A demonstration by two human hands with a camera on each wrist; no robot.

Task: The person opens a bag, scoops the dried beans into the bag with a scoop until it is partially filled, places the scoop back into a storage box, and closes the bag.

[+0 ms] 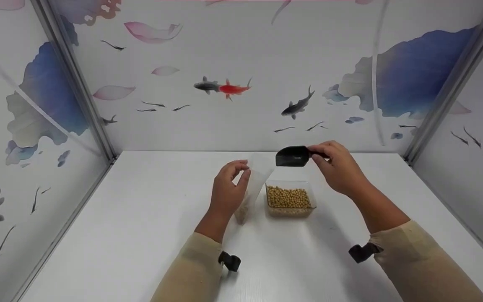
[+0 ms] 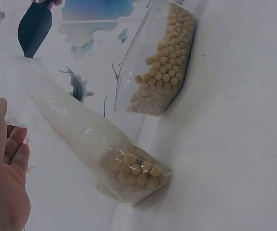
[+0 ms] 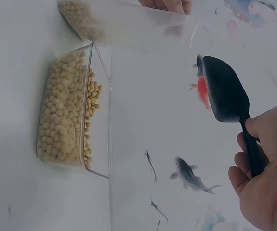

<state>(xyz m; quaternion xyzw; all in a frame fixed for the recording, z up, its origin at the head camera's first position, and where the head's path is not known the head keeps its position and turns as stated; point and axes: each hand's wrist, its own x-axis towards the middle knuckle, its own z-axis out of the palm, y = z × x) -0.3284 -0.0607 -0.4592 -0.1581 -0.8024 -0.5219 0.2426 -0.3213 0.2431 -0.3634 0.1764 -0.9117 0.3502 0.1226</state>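
My left hand (image 1: 229, 186) pinches the top edge of a clear plastic bag (image 2: 75, 120) between thumb and fingers. Soybeans (image 2: 133, 168) fill the bag's lower end, which reaches down to the table. In my right hand (image 1: 338, 170) is the handle of a black scoop (image 1: 292, 156), held level just right of the bag's mouth. No beans show in the scoop's bowl in the head view. Below the scoop stands a clear rectangular container (image 3: 99, 149) holding many more soybeans (image 1: 288, 197).
The white table (image 1: 141, 235) extends around the container and bag. White panels (image 1: 241, 121) printed with fish and petals enclose the back and both sides, joined by metal posts (image 1: 74, 79). A black wrist mount (image 1: 229, 261) sits on the left sleeve, another (image 1: 364, 252) on the right.
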